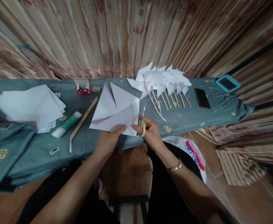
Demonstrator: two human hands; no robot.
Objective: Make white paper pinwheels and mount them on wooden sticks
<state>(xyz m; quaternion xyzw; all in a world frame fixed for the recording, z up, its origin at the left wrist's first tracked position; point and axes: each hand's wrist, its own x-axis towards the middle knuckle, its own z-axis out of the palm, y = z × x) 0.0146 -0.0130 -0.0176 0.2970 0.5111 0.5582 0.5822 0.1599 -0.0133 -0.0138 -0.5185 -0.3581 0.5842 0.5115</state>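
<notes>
A square white sheet of paper (124, 116) with slits cut in from its corners is held over the near edge of the table. My left hand (107, 140) grips its lower edge, thumb on top and fingers hidden beneath. My right hand (152, 133) is closed round scissors (143, 126) with light green handles, their blades pointing away from me beside the sheet's right edge. The right thumb reaches to the paper's lower right corner. Just beyond lie several finished white paper pinwheels (147, 80) on wooden sticks, overlapping in a row.
Left on the grey-green cloth (40, 147) are a stack of white paper (26, 104), a green-and-white tube (66, 125), loose wooden sticks (83, 119) and a small open red box (83, 89). To the right lie a phone (202, 98) and a blue-framed device (228, 83). A curtain (108, 40) hangs behind.
</notes>
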